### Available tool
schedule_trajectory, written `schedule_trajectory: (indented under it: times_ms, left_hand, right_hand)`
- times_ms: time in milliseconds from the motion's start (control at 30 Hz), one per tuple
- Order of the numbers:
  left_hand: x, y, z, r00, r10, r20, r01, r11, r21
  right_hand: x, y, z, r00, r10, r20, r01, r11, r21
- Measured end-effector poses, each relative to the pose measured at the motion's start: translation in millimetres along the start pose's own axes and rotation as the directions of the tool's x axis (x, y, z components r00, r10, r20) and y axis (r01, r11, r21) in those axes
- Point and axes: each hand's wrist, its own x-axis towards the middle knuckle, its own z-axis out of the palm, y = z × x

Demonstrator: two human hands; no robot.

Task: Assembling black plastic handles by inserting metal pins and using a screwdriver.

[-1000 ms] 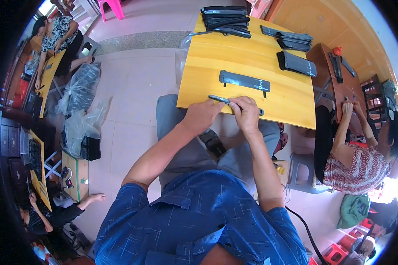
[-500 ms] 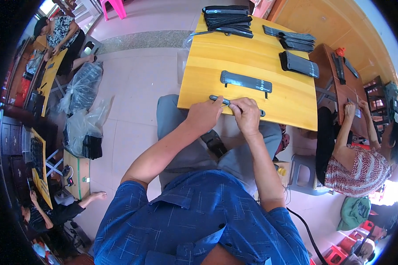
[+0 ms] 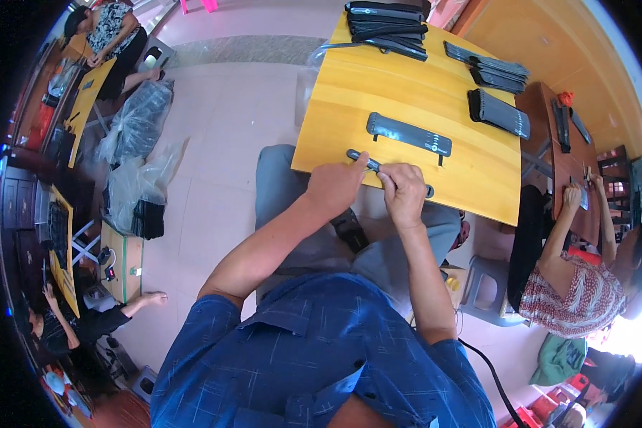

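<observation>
My left hand [image 3: 337, 187] is closed at the near edge of the yellow wooden table [image 3: 335, 118]. Its fingers press on a narrow dark strip [image 3: 354, 155] with a rounded end. Just to the right, my right hand [image 3: 405, 191] pinches the same strip or something thin against it; which one I cannot tell. A dark round-ended piece with a hole [image 3: 429, 191] shows beyond the right fingers. It may be the strip's other end, as the fingers hide what lies between. Beyond both hands, a flat dark grey panel [image 3: 410, 135] with two short black tabs lies flat.
Stacked black pieces [image 3: 389, 32] lie at the table's far edge, with dark strips [image 3: 492, 69] and a folded stack [image 3: 499, 113] at right. A co-worker [image 3: 574, 292] sits at a brown table on the right. Plastic-wrapped bundles [image 3: 141, 121] and a box [image 3: 125, 267] stand left.
The whole view has shifted a little, so the table sits further right. Both my hands stay at the strip with slight finger movement. The panel beyond them has not visibly moved on the table.
</observation>
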Motion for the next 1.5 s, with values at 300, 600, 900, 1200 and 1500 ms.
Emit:
schedule_trajectory:
  times_ms: [300, 600, 900, 1200, 1500]
  left_hand:
    - [-25.1, -27.6, -31.8, 0.987, -0.140, 0.079, 0.139, 0.990, 0.016]
    - [-27.7, -40.6, -27.8, 0.985, -0.161, 0.065, 0.155, 0.984, 0.088]
    - [-35.6, -36.0, -23.7, 0.971, -0.238, 0.003, 0.238, 0.971, 0.002]
    - [-34.8, -33.5, -23.1, 0.946, -0.317, 0.073, 0.321, 0.946, -0.048]
    - [-36.6, -41.3, -15.2, 0.946, -0.324, 0.010, 0.323, 0.943, -0.076]
  right_hand:
    - [11.6, -34.8, 32.6, 0.994, -0.086, 0.070, 0.082, 0.994, 0.069]
    - [11.6, -30.9, 39.7, 0.993, -0.105, 0.063, 0.097, 0.989, 0.114]
    - [11.3, -34.8, 39.6, 0.990, -0.121, 0.075, 0.111, 0.986, 0.121]
    - [9.3, -32.6, 39.8, 0.986, -0.130, 0.108, 0.116, 0.986, 0.123]
    - [8.4, -32.1, 38.9, 0.988, -0.129, 0.086, 0.116, 0.983, 0.140]
